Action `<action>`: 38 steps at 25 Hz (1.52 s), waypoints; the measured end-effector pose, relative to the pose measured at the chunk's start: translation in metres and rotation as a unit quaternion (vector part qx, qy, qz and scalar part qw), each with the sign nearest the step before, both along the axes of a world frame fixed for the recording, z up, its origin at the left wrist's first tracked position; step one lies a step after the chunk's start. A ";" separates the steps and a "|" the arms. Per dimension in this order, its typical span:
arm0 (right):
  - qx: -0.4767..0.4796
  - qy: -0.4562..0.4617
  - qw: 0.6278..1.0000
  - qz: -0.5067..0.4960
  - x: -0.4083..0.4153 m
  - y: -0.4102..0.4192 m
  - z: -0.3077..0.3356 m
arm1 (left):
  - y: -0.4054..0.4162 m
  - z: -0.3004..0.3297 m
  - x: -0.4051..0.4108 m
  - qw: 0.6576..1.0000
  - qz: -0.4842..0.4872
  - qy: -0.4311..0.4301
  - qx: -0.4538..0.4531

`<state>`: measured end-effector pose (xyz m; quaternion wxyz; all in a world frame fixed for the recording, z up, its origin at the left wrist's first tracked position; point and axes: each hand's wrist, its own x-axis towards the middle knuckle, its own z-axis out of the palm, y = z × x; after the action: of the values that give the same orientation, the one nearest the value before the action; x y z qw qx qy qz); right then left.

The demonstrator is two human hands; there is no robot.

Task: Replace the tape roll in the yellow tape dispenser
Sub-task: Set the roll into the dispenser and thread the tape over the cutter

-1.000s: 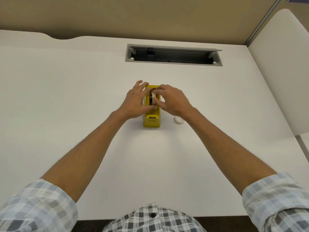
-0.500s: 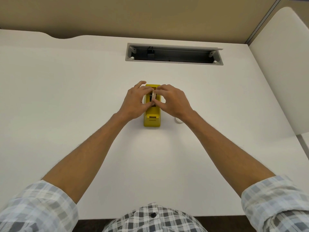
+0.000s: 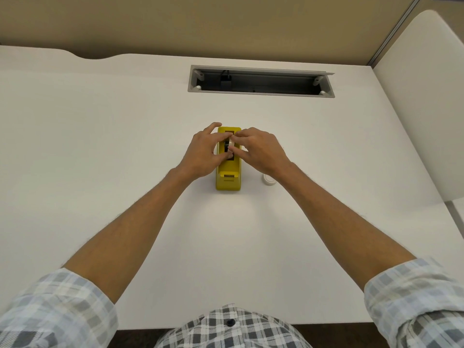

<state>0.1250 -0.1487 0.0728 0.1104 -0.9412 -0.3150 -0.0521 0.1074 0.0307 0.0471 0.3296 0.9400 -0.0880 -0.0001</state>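
The yellow tape dispenser (image 3: 228,175) sits near the middle of the white desk (image 3: 100,146), its cutter end toward the person and its far end toward the wall. A pale tape roll (image 3: 231,144) stands on edge in the dispenser's open well, over the dark slot, pinched from both sides. The left hand (image 3: 204,153) comes in from the left with its thumb and fingers curled in narrow against the roll's left face; its index finger lifts free above the dispenser's far corner. The right hand (image 3: 261,151) closes from the right, fingertips (image 3: 238,135) bunched tight on the roll's rim and thumb low against it. Whether the roll is fully seated in the well I cannot tell, since the fingers cover the hub.

A 2nd tape roll (image 3: 268,179), small and white, lies flat on the desk just right of the dispenser's near end, partly hidden under the right wrist and not touching the dispenser.

So: 1 dispenser, 2 rolls, 2 hands.

Bare desk lies open all around the dispenser, wide to the left and toward the near edge. Beyond it, well apart, a grey cable tray opening (image 3: 261,81) is cut into the desk near the tan wall (image 3: 226,26). A white side panel (image 3: 421,109) stands along the desk's right edge. Plaid sleeves (image 3: 57,310) are rolled up above both elbows.
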 end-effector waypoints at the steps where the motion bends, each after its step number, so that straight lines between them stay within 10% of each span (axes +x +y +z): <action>1: -0.009 0.000 1.000 0.002 0.000 0.000 0.001 | 0.000 0.000 0.000 1.000 0.000 0.002 0.001; 38: -0.110 0.019 0.992 0.054 0.004 0.013 0.034 | -0.002 0.011 0.002 0.998 -0.053 -0.021 0.036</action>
<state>0.1288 -0.1353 0.1066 0.0153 -0.9300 -0.3673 0.0070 0.1089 0.0291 0.0582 0.2933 0.9449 -0.1450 -0.0007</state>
